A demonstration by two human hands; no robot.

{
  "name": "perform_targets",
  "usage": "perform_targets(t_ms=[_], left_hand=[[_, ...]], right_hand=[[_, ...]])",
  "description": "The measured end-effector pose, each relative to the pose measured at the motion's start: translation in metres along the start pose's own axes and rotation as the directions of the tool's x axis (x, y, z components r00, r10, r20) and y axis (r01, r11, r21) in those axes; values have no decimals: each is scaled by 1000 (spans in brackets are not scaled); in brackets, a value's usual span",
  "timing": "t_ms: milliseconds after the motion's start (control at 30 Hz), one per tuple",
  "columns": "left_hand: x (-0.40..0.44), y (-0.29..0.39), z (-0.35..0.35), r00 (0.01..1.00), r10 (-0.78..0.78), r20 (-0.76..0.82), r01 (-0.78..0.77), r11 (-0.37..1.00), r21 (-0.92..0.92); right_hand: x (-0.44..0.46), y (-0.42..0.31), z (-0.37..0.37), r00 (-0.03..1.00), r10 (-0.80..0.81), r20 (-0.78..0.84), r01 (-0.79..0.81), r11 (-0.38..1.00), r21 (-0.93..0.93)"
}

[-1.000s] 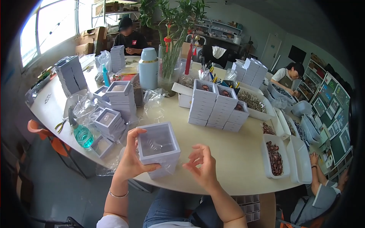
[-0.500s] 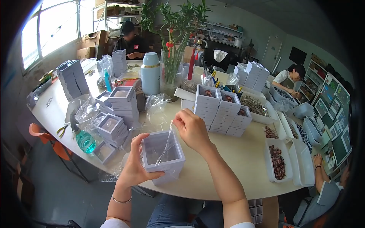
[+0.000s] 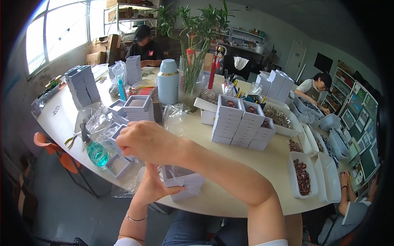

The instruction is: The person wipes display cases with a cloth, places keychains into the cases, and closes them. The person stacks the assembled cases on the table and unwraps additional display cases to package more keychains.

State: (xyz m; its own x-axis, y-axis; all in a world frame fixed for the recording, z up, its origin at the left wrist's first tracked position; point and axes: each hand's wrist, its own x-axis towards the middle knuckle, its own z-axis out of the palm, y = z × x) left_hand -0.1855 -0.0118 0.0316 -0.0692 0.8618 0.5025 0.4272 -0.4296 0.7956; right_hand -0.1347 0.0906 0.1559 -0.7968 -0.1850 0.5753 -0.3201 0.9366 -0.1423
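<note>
White box: white square-framed box [image 3: 192,186], landmark; directly below the right forearm, just inside the counter's near edge. One box or several: cannot tell.
Box axis: roughly upright, slightly tilted; long axis unclear, top partly hidden.
Left hand: left hand [image 3: 154,186] nearer, on the box; fingers wrapped round its left side, thumb across its near face.
Right hand: right hand [image 3: 141,141] beyond and left of the box; fingers curled, tips hidden, so cannot tell whether pinched or empty.
Key relation: box lies right of and nearer the wearer than the right-hand fingers; forearm crosses above it.
Left of box: spray bottle with teal liquid [image 3: 97,155], frame-topped white boxes [image 3: 138,108]; crowded.
Beyond box: crumpled clear plastic bag [image 3: 175,117].
Right of box: bare pale counter [image 3: 275,164], widest room, bounded by white box columns [image 3: 230,125] and a white plastic tub [image 3: 304,195].
</note>
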Motion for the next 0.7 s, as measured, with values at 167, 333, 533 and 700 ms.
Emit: perform_targets(t_ms=[167,333,533,700], left_hand=[[-22,-18,6,999,-26,-43,24,998,-50],[-5,15,21,895,-121,-429,-196,758,-623],[13,26,16,839,-286,-464,-61,797,-601],[28,36,20,781,-240,-576,-326,630,-705]], right_hand=[[-31,-50,28,998,-48,-38,28,909,-417],[-69,-65,-25,924,255,-284,-266,964,2],[-107,-49,-9,802,559,-209,-596,728,-339],[-102,-50,-6,765,608,-213,-643,706,-297]])
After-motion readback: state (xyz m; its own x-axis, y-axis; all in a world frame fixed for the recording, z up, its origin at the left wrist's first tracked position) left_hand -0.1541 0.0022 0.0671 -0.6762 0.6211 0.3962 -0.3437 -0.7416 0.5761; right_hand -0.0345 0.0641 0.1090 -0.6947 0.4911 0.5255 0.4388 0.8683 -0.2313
